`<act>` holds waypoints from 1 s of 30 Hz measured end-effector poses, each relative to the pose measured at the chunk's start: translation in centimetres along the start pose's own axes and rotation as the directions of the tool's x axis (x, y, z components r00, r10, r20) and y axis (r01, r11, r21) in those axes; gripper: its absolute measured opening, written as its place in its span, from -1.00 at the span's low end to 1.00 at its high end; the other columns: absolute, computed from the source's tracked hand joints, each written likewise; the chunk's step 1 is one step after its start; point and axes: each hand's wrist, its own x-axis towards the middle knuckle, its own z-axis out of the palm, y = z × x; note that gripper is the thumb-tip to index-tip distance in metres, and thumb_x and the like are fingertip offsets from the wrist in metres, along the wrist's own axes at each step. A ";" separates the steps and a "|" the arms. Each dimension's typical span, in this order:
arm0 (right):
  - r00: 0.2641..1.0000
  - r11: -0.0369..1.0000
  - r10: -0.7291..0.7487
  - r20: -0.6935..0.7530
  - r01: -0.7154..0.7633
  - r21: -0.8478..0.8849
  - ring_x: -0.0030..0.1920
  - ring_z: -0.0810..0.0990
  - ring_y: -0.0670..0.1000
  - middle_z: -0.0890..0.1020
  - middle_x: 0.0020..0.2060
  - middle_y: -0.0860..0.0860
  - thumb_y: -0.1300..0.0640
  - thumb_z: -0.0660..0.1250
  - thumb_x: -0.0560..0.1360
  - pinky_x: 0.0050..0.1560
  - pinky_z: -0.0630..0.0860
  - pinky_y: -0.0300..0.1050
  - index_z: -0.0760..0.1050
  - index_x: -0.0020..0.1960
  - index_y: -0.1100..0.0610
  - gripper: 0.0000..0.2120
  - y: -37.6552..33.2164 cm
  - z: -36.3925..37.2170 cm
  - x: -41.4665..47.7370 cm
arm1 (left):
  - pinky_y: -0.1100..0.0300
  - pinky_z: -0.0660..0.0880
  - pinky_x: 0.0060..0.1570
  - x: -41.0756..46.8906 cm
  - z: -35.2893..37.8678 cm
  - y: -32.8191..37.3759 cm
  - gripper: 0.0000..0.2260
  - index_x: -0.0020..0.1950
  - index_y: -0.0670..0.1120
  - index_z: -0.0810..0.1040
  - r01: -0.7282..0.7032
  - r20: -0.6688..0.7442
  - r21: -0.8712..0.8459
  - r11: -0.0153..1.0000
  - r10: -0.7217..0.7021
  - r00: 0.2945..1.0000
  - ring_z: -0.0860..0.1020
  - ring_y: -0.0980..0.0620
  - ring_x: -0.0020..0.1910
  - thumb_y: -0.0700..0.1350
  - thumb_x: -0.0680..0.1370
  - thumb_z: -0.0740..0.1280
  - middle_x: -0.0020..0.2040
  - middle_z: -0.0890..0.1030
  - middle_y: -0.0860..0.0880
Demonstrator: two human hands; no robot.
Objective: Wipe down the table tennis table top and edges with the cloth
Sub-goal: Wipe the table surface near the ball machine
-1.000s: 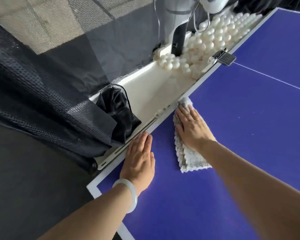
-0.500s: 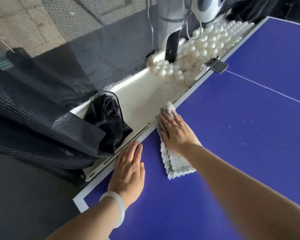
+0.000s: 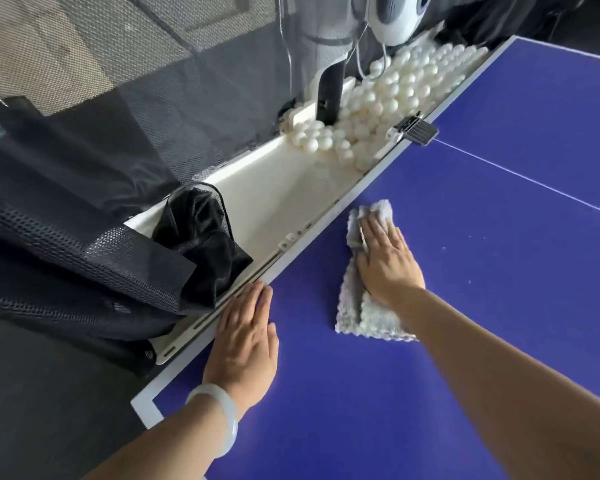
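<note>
The blue table tennis table has a white edge line along its left end. A folded grey-white fluffy cloth lies flat on the blue top, a short way in from that edge. My right hand presses flat on the cloth with straight fingers. My left hand, with a pale bangle on the wrist, rests flat on the table near the white edge and the corner.
A white ball tray runs along the table's end, with several white balls piled at its far part beside a ball machine. Black netting hangs at left. A black clamp grips the edge by the centre line.
My right hand has slid the cloth away from the white edge, further onto the blue top. My left hand has stayed flat near the corner.
</note>
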 end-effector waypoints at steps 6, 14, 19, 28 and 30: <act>0.981 0.979 -0.192 0.039 0.189 0.082 0.61 -0.20 0.03 -0.07 0.62 -0.01 0.04 -0.02 0.59 0.60 -0.12 0.03 -0.08 0.63 0.08 -0.37 -6.0 2.6 -8.1 | 0.04 0.16 0.51 -0.3 -0.5 0.1 -0.49 0.56 -0.14 0.24 -0.012 -0.008 0.003 1.000 0.012 1.000 0.21 -0.02 0.53 -0.04 0.61 -0.03 0.56 0.24 -0.07; 0.997 0.994 0.052 -0.055 -0.047 0.096 0.60 -0.17 -0.07 -0.04 0.60 -0.07 0.16 0.09 0.64 0.59 -0.19 -0.14 -0.01 0.62 0.08 -0.42 5.2 -0.9 -8.9 | -0.07 0.51 0.19 1.2 -1.7 0.9 -0.71 0.22 -0.22 0.57 -0.073 -0.024 0.089 0.993 0.076 0.997 0.55 -0.16 0.19 -0.22 0.50 0.35 0.21 0.55 -0.14; 0.999 0.996 -0.005 -0.041 0.008 0.085 0.60 -0.16 -0.09 0.03 0.59 -0.07 0.12 0.11 0.66 0.60 -0.14 -0.07 0.01 0.60 0.08 -0.45 5.3 -1.0 -9.1 | -0.07 0.31 0.42 8.0 -1.2 6.1 -0.64 0.36 -0.20 0.48 -0.228 -0.014 0.070 0.971 0.229 0.973 0.40 -0.18 0.39 -0.14 0.57 0.28 0.39 0.42 -0.14; 0.933 0.933 -0.355 0.061 0.351 0.074 0.61 -0.02 -0.02 0.13 0.58 -0.10 0.02 0.05 0.62 0.57 -0.03 -0.05 0.15 0.59 0.05 -0.46 5.3 -1.3 -6.9 | 0.00 0.19 0.50 13.3 2.5 9.6 -0.58 0.51 -0.13 0.31 -0.096 -0.030 -0.098 0.991 0.093 0.995 0.24 -0.04 0.52 -0.12 0.64 0.16 0.53 0.28 -0.06; 0.912 0.910 -0.407 0.055 0.399 0.108 0.61 -0.07 -0.05 0.09 0.58 -0.12 0.02 0.00 0.64 0.59 -0.12 -0.09 0.12 0.60 0.04 -0.47 4.6 -1.3 -3.7 | -0.03 0.22 0.49 13.3 2.6 9.5 -0.57 0.50 -0.14 0.34 -0.104 -0.035 -0.099 0.990 0.101 0.994 0.26 -0.04 0.51 -0.17 0.61 0.17 0.51 0.30 -0.06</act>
